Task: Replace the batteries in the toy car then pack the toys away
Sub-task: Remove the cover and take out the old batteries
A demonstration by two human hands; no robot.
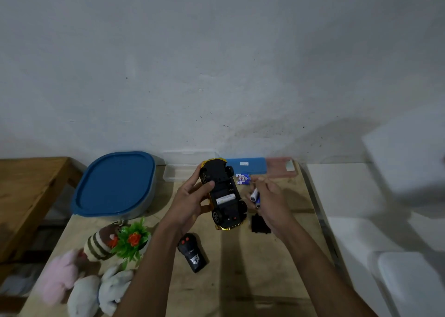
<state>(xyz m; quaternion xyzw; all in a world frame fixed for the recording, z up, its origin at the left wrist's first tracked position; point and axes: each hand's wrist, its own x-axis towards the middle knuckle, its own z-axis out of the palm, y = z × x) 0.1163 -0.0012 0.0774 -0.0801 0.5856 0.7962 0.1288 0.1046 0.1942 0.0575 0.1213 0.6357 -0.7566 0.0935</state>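
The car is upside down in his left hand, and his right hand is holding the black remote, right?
Not quite. The right hand holds batteries, not the remote, which lies on the table. The head view shows it. The upside-down car is indeed in the left hand.

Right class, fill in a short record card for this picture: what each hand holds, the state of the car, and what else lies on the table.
left hand: holds toy car upside down above the table
right hand: holds two batteries
car compartment: open, one battery seated
battery cover: black, lying on table
spare batteries: pack beyond the car
remote: black, near edge
storage tub: blue lid on
soft toys: front left corner
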